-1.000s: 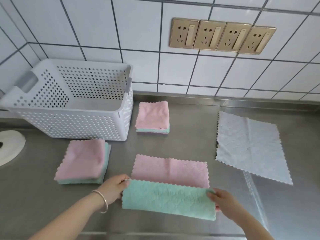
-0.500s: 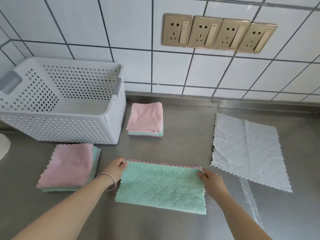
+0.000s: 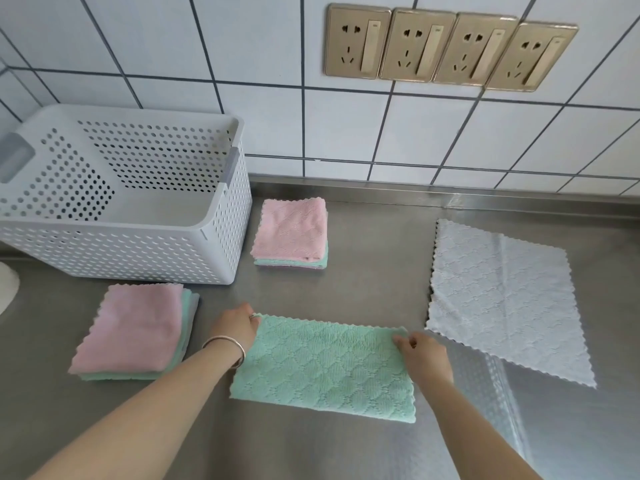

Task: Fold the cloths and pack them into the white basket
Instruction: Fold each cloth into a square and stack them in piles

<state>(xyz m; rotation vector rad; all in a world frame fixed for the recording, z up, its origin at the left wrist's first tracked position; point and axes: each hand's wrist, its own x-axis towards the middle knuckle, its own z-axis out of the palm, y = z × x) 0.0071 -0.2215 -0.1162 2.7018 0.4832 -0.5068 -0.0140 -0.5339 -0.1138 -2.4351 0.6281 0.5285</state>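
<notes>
A: Where's the fold at?

B: Halfway, I'd judge. The green cloth (image 3: 323, 367) lies nearest on the desk (image 3: 346, 452), doubled into a strip. The left hand (image 3: 235, 329) pinches its far corner at 10 o'clock, the right hand (image 3: 424, 356) pinches the one at 2.

A: Next?

B: Probably a fold end to end, keeping the edges matched. Stacks (image 3: 135, 332) wait at 9 and 12 (image 3: 291, 233), a white cloth (image 3: 502, 299) at 3, the basket (image 3: 221, 251) farther at 10.
</notes>
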